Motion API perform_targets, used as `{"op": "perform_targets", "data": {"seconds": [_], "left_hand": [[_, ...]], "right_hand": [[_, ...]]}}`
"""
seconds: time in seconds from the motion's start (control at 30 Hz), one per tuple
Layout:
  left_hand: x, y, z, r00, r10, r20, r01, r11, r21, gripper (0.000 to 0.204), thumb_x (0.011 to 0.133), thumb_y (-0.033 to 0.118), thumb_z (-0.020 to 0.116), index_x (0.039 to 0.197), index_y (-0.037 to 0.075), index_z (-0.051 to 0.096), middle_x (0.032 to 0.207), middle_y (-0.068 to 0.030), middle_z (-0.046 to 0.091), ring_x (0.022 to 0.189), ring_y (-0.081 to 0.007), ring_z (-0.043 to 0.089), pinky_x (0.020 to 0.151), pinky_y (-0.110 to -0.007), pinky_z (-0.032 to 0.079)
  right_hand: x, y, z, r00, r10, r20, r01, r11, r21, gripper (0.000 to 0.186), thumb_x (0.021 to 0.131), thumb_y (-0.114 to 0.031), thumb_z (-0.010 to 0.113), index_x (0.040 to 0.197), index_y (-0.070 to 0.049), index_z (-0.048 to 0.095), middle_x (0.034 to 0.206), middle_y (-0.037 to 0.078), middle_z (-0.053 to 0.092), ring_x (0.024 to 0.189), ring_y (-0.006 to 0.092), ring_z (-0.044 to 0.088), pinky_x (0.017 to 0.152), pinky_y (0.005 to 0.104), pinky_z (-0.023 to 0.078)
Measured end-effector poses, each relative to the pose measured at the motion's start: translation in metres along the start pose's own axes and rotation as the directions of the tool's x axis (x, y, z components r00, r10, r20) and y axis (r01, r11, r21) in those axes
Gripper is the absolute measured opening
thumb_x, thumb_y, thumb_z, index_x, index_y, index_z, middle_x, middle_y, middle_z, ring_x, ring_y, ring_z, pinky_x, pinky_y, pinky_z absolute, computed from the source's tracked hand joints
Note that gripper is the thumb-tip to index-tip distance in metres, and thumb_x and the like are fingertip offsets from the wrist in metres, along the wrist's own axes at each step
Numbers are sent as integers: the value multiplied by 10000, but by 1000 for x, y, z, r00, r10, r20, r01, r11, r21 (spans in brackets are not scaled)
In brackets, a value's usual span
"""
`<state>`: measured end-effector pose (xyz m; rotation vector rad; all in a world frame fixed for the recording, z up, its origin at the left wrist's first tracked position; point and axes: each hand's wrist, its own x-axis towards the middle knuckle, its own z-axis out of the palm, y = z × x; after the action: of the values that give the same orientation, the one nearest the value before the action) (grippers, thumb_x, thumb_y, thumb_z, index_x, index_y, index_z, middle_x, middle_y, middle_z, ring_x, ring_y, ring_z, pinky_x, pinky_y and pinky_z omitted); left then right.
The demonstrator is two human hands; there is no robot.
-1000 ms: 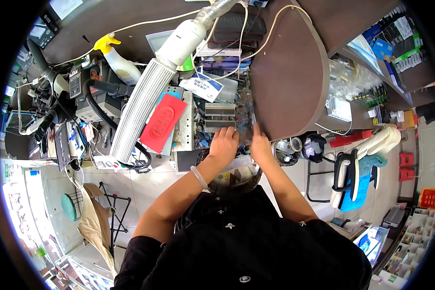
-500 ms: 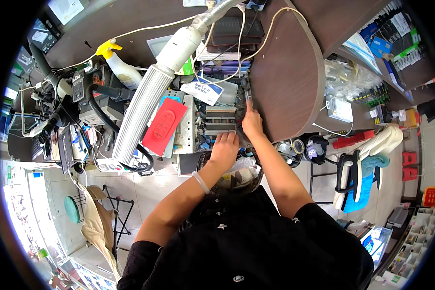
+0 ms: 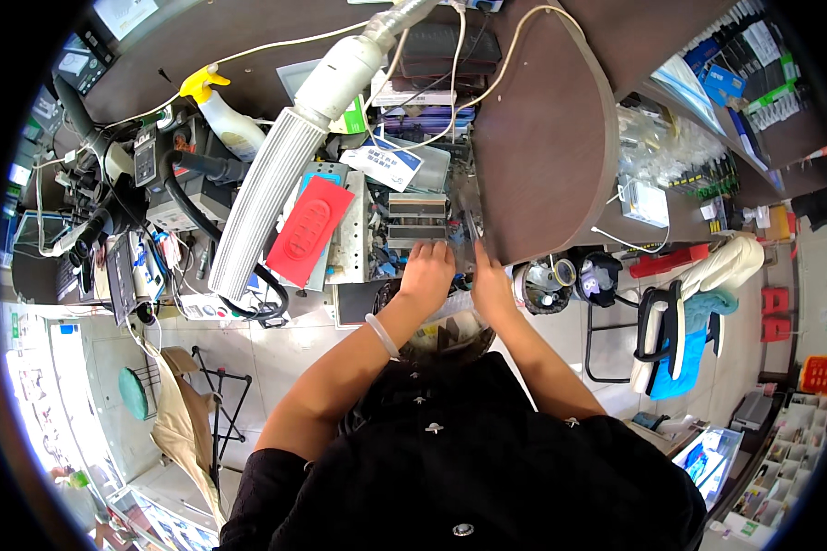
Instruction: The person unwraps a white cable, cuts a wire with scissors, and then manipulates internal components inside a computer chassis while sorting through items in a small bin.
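My left hand [image 3: 427, 275] rests at the front edge of a grey compartment tray [image 3: 417, 207], its fingers bent over the edge and close together. What lies under its fingertips is hidden. Just to the right, my right hand [image 3: 493, 289] is closed round a slim, metallic-looking tool [image 3: 473, 226] that points away from me. The tool's exact kind is too small to tell. Small dark and bluish bits [image 3: 457, 228] lie beside the tray, close to the tool. Under my wrists stands a dark bin [image 3: 482, 347] with clear plastic in it.
A ribbed white hose [image 3: 271, 197] slants over the bench's left side, near a red pad [image 3: 310, 231] and a yellow-topped spray bottle [image 3: 230, 124]. On the right, a curved brown board [image 3: 547, 147] borders my right hand. White cables [image 3: 496, 78] hang across the back.
My right hand has drawn back toward me with the slim tool and now lies closer to my left hand. The left hand has barely moved, and the view has shifted slightly.
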<state>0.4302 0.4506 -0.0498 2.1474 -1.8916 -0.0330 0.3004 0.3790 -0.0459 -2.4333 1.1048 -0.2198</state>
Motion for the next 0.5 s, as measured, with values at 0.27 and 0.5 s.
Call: {"op": "perform_targets", "data": {"seconds": [0.27,0.5], "left_hand": [[2,1,1,999,27,21,-28,998,56,345,694,93,570,1007,-48,537,1005,-144,535,937,-285,545,932,-388,398],[-9,-2,7,997,52,-51,-52,999,10,398,710,79,548,1079,-66,511,1144,-183,503,1051,-302,507,954,-379,386]], "right_hand": [[76,8,24,990,72,125,-66,997,-50,596,737,23,456,1314,-12,311,930,309,545,840,423,570,739,462,468],[-42,22,13,987,-23,156,26,1000,-14,635,726,58,445,1335,-29,288,949,314,523,791,452,561,713,487,463]]}}
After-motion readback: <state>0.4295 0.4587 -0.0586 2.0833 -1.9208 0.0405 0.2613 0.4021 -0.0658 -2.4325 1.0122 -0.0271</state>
